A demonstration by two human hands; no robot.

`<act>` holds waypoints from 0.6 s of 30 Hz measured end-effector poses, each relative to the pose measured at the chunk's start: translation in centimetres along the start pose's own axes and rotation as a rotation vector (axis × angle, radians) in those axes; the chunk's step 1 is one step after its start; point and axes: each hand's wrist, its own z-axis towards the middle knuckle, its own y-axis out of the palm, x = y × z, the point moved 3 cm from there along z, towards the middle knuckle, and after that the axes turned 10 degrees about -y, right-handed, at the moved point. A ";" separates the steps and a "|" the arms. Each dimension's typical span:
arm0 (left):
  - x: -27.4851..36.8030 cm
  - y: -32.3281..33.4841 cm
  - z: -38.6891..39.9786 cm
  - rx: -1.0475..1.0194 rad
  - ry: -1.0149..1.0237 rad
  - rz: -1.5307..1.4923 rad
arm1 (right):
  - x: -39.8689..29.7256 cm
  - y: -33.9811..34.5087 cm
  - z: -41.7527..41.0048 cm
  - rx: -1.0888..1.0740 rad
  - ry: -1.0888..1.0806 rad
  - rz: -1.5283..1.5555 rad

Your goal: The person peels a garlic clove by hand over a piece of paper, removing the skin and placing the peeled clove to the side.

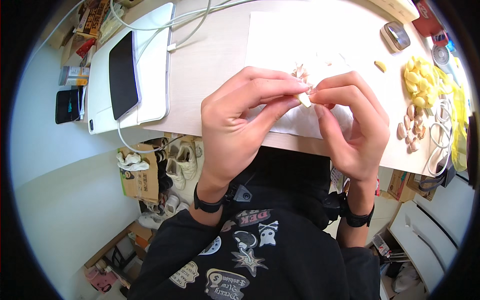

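A partly peeled garlic clove (pixel 304 100) is pinched between the thumb and fingers of my left hand (pixel 243 108), its pale tip pointing down. My right hand (pixel 352 116) meets it from the other side, thumb and fingertips at the clove; whether they grip a bit of skin is too small to tell. Garlic skins (pixel 300 71) lie on white paper just beyond my fingertips. A single peeled clove (pixel 380 66) rests to the right. Farther right are a heap of peeled cloves (pixel 420 82) by a yellow bag and several unpeeled cloves (pixel 402 130).
On the left, a dark-screened phone (pixel 123 75) lies on a white tablet case (pixel 155 90), with white cables (pixel 183 18) crossing behind. A small lidded case (pixel 395 36) stands at the back right. A coiled white cable (pixel 438 135) lies by the right edge, near a small fan (pixel 441 55).
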 end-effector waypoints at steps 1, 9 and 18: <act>0.0 0.0 0.0 0.001 -0.002 0.000 | -0.1 0.0 0.1 0.002 -0.007 0.011; 0.0 0.4 0.0 0.089 -0.042 0.019 | 0.1 0.2 -0.1 -0.013 -0.017 -0.041; 0.3 0.4 0.0 0.075 -0.041 0.018 | -0.1 0.1 0.0 -0.018 -0.039 -0.032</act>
